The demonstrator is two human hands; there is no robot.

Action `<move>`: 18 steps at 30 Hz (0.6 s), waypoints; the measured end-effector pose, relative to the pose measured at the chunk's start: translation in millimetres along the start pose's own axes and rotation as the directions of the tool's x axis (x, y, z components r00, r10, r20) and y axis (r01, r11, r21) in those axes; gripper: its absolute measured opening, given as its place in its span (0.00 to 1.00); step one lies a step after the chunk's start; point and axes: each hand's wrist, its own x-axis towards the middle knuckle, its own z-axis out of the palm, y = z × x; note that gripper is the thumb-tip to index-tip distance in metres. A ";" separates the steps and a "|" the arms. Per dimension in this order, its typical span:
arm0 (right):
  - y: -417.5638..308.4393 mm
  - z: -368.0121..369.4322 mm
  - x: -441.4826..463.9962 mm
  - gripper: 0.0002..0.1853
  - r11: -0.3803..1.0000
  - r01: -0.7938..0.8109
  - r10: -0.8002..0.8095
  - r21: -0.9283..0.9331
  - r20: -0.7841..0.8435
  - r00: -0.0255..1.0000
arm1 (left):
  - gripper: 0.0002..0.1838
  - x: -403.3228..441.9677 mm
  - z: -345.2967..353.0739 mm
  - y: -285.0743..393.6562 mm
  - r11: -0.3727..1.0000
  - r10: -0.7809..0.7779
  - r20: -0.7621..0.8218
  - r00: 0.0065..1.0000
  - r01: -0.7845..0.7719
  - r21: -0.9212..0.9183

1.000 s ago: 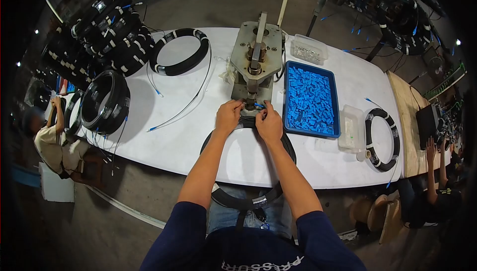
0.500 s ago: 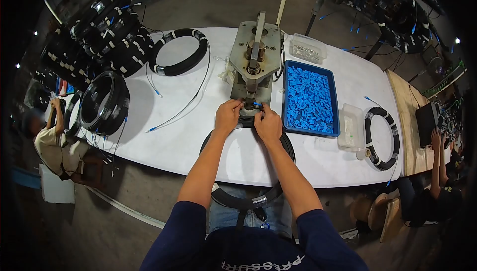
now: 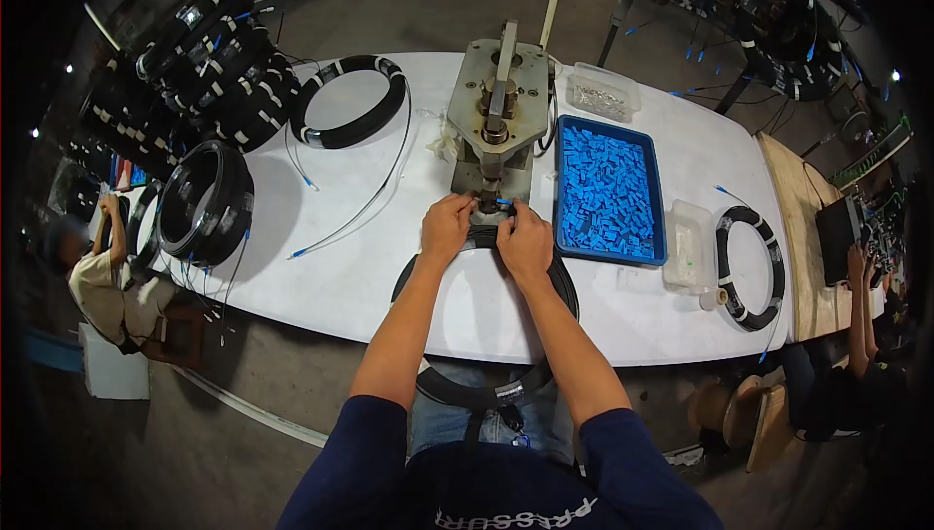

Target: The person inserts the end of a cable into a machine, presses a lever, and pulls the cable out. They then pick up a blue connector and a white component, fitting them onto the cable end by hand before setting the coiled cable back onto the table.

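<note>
A metal hand press (image 3: pixel 501 107) stands at the far middle of the white table, both hands at its foot. My right hand (image 3: pixel 526 241) is closed, its fingertips pinching a small blue connector (image 3: pixel 504 202) under the press ram. On the left of the ram, my left hand (image 3: pixel 447 229) is closed as well, and what its fingertips hold is hidden. Below both hands lies a coil of black cable (image 3: pixel 567 287), which hangs over the table's near edge towards my lap. My forearms cover part of the coil.
Right of the press sit a blue tray (image 3: pixel 664 238) of blue connectors and clear plastic boxes (image 3: pixel 689 248). More cable coils (image 3: pixel 350 131) lie on the table (image 3: pixel 331 199), with a tall stack (image 3: pixel 209 68) at left. One person (image 3: pixel 107 277) works at left, another (image 3: pixel 856 355) at right.
My hands stay at the press foot, almost unmoved, with the blue connector still at the right fingertips. The view has shifted very slightly.
</note>
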 end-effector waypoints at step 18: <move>-1.2 -1.6 0.3 0.17 1.000 -0.019 0.020 0.012 -0.043 0.999 | 0.11 3.3 3.6 -0.5 1.000 -0.026 -0.015 1.000 0.026 0.014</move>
